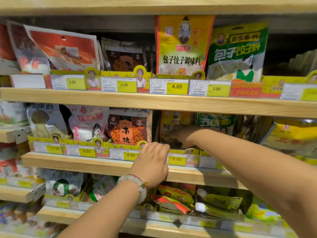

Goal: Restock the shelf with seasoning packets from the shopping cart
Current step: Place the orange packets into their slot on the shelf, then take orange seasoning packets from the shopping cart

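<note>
My right hand (182, 136) reaches deep into the middle shelf (223, 176), in shadow, against the yellow seasoning packets (171, 121) standing in the slot above the 5.00 tag. Blur and shadow hide its fingers, so its grip cannot be made out. My left hand (152, 160), with a pale bead bracelet on the wrist, rests on the yellow cardboard tray front (77, 143) beside the 4.50 tag, fingers curled over its top edge. An orange and brown packet (127, 129) stands just left of that hand. The shopping cart is out of view.
Wooden shelves stand stacked, each packed with upright seasoning packets behind yellow price tags. Tall yellow (183, 47) and green (238, 52) packets stand on the upper shelf (154, 100). Loose yellow-green packets (214, 201) lie on the lower shelf under my right forearm. A dark gap (288, 54) is at the upper right.
</note>
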